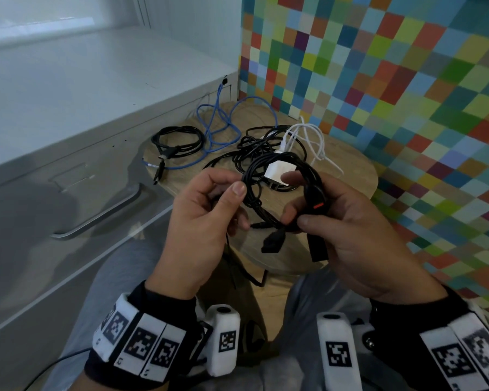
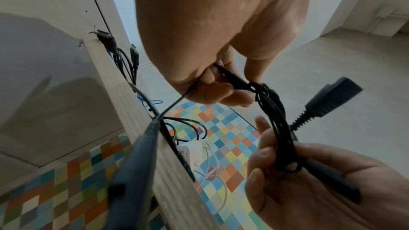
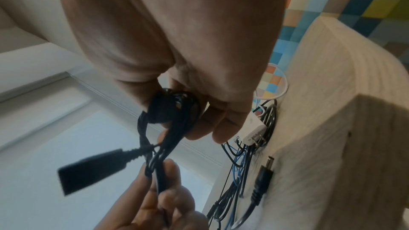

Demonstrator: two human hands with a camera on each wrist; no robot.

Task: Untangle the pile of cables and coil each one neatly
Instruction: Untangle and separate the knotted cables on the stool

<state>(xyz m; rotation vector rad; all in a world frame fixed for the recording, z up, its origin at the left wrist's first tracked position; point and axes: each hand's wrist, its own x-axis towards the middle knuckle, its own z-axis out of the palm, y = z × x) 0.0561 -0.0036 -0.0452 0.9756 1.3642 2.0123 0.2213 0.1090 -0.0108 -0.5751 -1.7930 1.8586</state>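
I hold a black cable (image 1: pixel 277 176), coiled in loops, just above the near edge of the desk (image 1: pixel 359 176). My left hand (image 1: pixel 206 210) pinches the loose end; my right hand (image 1: pixel 347 221) grips the bundle beside its strap. To finish well, I judge I should keep the loops even and wrap the tail snugly.
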